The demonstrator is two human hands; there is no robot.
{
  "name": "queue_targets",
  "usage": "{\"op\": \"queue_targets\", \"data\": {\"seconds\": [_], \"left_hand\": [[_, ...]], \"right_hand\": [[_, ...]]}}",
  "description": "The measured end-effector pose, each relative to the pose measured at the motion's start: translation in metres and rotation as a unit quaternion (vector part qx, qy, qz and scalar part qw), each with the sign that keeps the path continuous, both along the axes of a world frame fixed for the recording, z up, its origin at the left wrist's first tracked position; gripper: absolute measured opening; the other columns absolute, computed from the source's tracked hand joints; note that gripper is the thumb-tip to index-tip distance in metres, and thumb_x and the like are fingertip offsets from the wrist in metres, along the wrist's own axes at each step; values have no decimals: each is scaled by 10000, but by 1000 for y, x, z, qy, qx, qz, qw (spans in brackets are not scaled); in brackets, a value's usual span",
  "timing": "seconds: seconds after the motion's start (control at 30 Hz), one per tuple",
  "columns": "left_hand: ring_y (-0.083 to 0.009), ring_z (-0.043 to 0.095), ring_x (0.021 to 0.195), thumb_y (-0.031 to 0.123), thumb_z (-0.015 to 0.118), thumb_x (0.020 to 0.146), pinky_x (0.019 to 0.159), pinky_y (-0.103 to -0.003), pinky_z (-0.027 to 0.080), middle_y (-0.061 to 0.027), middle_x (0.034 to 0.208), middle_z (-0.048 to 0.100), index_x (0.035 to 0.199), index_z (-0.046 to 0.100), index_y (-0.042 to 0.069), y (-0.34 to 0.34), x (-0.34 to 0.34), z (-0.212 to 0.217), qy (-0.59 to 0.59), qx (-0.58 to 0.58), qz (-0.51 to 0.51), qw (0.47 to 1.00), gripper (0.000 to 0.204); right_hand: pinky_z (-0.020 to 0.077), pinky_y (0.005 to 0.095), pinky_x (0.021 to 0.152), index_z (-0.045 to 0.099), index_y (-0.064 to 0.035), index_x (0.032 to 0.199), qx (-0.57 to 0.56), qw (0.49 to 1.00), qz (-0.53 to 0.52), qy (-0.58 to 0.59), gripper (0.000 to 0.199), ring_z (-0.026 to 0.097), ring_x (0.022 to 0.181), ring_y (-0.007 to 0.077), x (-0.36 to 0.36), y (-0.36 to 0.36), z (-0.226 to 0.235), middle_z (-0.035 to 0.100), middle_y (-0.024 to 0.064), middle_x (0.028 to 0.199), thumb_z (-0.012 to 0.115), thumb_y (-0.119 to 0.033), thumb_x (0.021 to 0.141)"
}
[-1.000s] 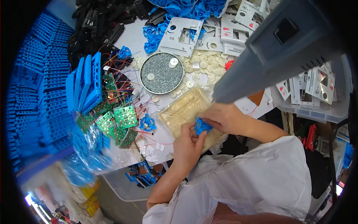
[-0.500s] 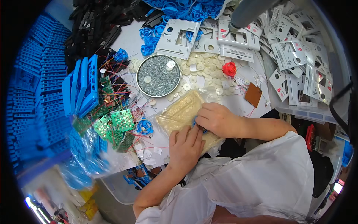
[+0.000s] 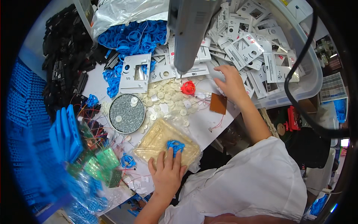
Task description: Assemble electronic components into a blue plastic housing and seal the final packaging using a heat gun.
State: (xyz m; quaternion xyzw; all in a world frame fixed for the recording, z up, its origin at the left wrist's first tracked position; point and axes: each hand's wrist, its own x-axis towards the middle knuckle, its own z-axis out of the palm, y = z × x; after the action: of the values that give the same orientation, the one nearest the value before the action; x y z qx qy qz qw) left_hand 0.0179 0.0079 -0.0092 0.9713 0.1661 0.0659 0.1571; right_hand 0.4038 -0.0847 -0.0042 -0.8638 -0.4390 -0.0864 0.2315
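Note:
A small blue plastic ring-shaped part (image 3: 175,146) lies on a tan pad wrapped in clear plastic (image 3: 154,140). My left hand (image 3: 167,173) rests flat on the pad's near side, fingers stretched out, its fingertips touching the blue part's lower edge. Raised over the right side of the table, my right hand (image 3: 232,85) has its fingers apart and nothing in them. It is beside the white printed panels (image 3: 242,48) and to the right of the grey screwdriver (image 3: 194,37), which hangs tip down. A round tin of small screws (image 3: 126,114) stands left of the pad, with two white discs on top.
Loose white discs (image 3: 164,97) spread behind the pad. A red ring part (image 3: 188,87) is wired near a brown square plate (image 3: 218,103). Green circuit boards (image 3: 100,162), blue casings (image 3: 67,134) and black parts (image 3: 63,56) crowd the left. A clear bin (image 3: 311,80) holds white panels.
My right hand has let go of the blue part and moved up and right, opening. My left hand stays by the part. The view has shifted, and more of the screwdriver shows.

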Motion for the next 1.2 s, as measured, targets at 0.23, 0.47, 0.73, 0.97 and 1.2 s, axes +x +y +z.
{"op": "queue_targets", "data": {"seconds": [0.23,0.47,0.73,0.97,1.2], "left_hand": [[-344,492,1288,339,734,860,1102,-622,279,-103,1399,572,1316,654,150,0,4,1,-3,-16,-3,1000,500],[-370,497,1280,258,776,820,1076,-598,350,-132,1406,559,1345,626,136,5,-11,5,-37,-94,13,995,559],[-256,685,942,159,755,867,873,-372,530,-113,1033,721,1107,713,47,150,-86,90,-234,-50,343,908,267],[-241,677,806,585,740,859,693,-392,530,-129,922,692,1094,684,-29,407,-191,57,-4,-164,658,735,659],[-137,569,587,438,733,904,457,-267,451,-13,746,628,920,673,130,467,-232,-11,-8,-597,571,563,314]], "right_hand": [[540,388,838,529,-35,1367,84,982,-70,156,663,670,897,262,24,26,-8,687,177,1165,799,-324,835],[561,342,804,571,-47,1344,292,902,10,316,442,676,943,219,29,86,-15,677,117,1186,680,-191,940],[548,330,850,479,1,1439,508,575,60,638,506,608,1064,220,38,40,4,611,143,1234,590,-67,950],[543,237,595,406,-2,1484,371,641,194,643,717,667,915,180,9,-2,2,582,169,1327,667,-104,824],[575,262,551,583,28,1232,249,606,232,719,552,693,759,170,-62,23,30,692,125,1023,798,-168,763]]}}
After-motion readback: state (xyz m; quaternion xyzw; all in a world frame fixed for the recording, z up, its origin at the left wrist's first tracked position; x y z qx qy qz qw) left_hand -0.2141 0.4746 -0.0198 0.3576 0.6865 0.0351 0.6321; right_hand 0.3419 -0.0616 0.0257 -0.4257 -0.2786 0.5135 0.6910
